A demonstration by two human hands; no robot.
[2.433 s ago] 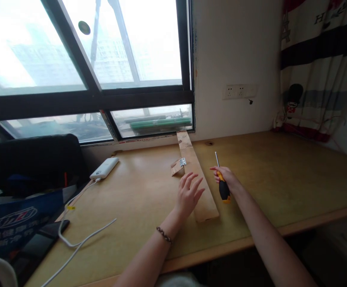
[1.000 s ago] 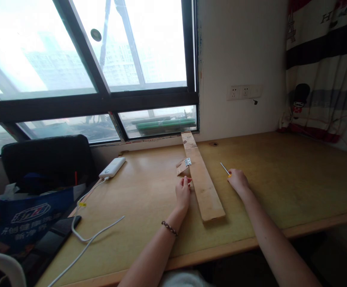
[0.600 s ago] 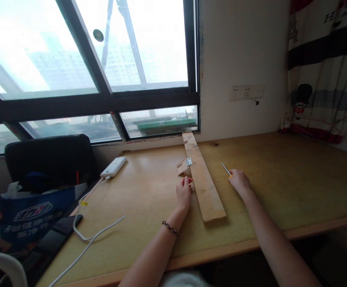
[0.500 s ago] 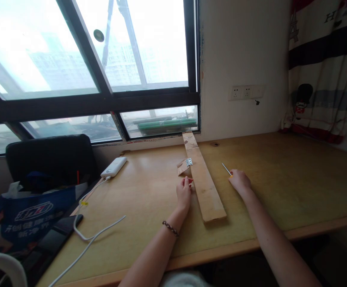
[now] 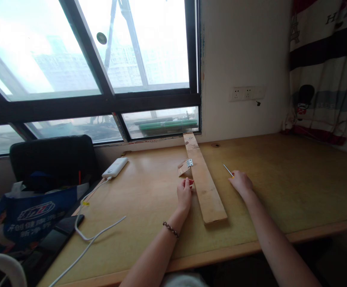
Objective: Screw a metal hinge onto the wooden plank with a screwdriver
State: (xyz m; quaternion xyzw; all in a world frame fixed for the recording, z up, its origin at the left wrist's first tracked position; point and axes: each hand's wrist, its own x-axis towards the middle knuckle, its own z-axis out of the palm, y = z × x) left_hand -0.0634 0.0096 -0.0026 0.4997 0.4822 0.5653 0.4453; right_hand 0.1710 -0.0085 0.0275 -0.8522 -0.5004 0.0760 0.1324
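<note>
A long wooden board (image 5: 207, 187) lies on the table, running from near me toward the window. A small metal hinge (image 5: 190, 162) sits at its left edge, with a small wooden piece (image 5: 184, 169) tilted beside it. My left hand (image 5: 184, 193) is closed in a pinch at the board's left edge, just below the small piece. What its fingertips hold, if anything, is too small to make out. To the right of the board, my right hand (image 5: 241, 184) grips a screwdriver (image 5: 228, 170), its metal shaft pointing up and left. Most of its yellowish handle is hidden in the fist.
On the left of the table (image 5: 143, 191) lies a white power bank (image 5: 115, 168) with a white cable (image 5: 100, 233) trailing toward me. A black chair (image 5: 52, 159) and a blue bag (image 5: 36, 215) stand beyond the left edge. The window and wall border the back.
</note>
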